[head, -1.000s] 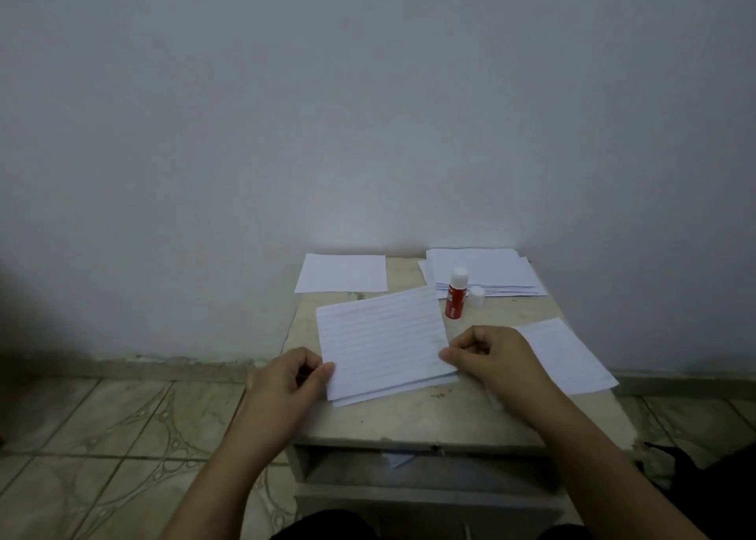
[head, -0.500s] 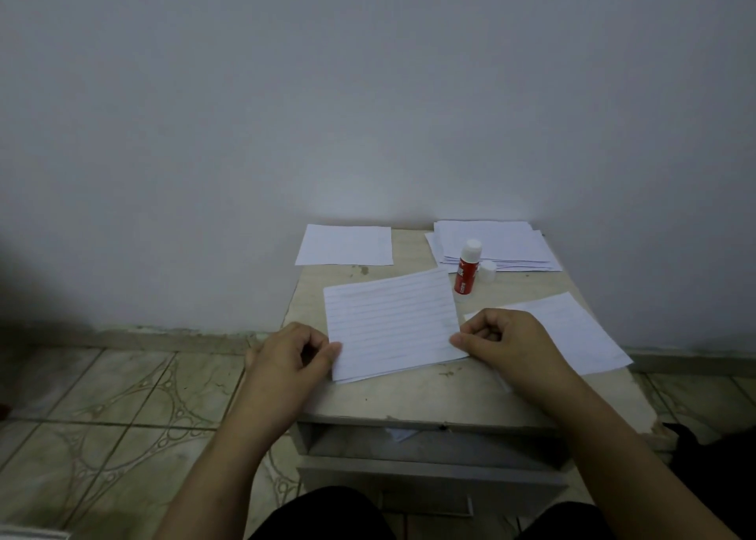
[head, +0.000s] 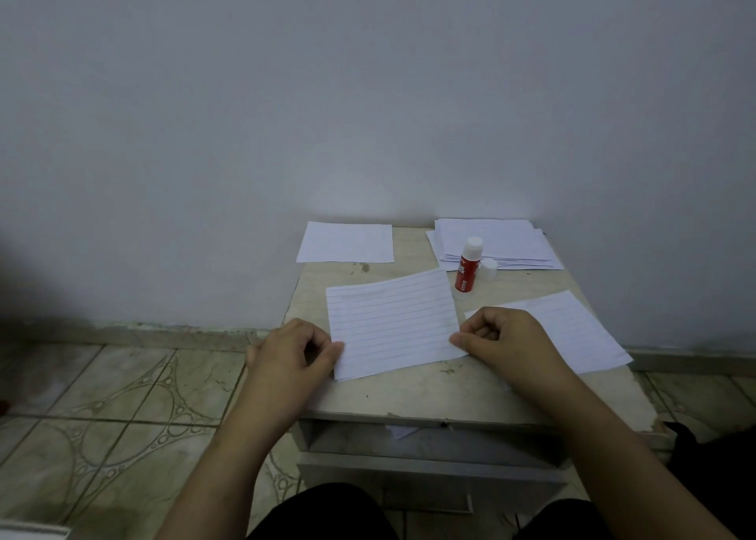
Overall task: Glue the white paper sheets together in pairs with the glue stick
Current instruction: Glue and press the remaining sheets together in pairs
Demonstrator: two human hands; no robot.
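A lined white paper sheet [head: 394,323] lies in the middle of the small table [head: 429,392]. My left hand [head: 292,355] pinches its near left corner. My right hand [head: 501,343] pinches its near right corner, with the fingers curled. A red glue stick [head: 468,271] stands upright just behind the sheet, uncapped, with its white cap [head: 489,269] beside it. A stack of white sheets [head: 497,243] lies at the back right. Another single sheet [head: 568,331] lies at the right, partly under my right hand.
A white sheet [head: 345,242] lies at the back left and overhangs the table edge. The table stands against a plain wall. An open shelf below the top holds a paper scrap [head: 403,431]. Patterned floor tiles [head: 122,396] spread to the left.
The two offset sheets have been brought together into one aligned pair flat on the table. Both hands kept their hold on the near corners. The view tilted down a little.
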